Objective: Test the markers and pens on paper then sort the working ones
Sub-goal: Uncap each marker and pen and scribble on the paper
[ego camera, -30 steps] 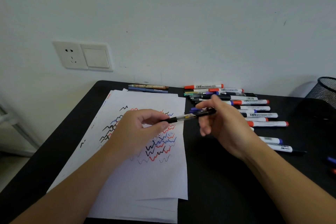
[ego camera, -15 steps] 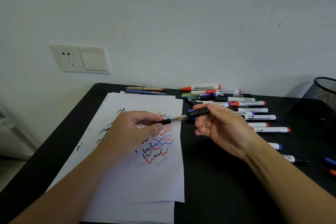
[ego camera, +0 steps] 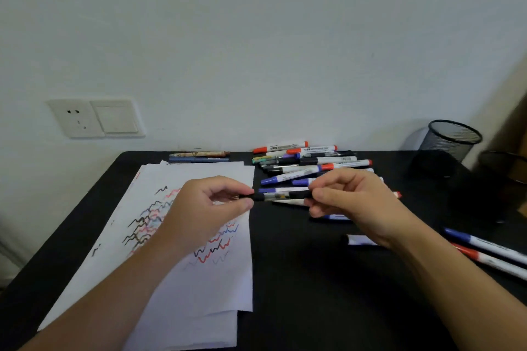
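Left hand [ego camera: 209,208] pinches one end of the pen [ego camera: 275,196]; right hand [ego camera: 349,199] grips the other end, fingers curled. Below the grip lies paper [ego camera: 199,288]; just behind it, a pile of markers [ego camera: 308,164].

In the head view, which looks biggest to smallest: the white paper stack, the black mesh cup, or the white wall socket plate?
1. White paper stack.
2. White wall socket plate and black mesh cup: these look alike in size, so I won't rank them.

I see a black-and-clear pen [ego camera: 281,196] lying level above the table edge of the scribbled paper [ego camera: 199,279], with a pile of capped markers [ego camera: 310,164] just behind.
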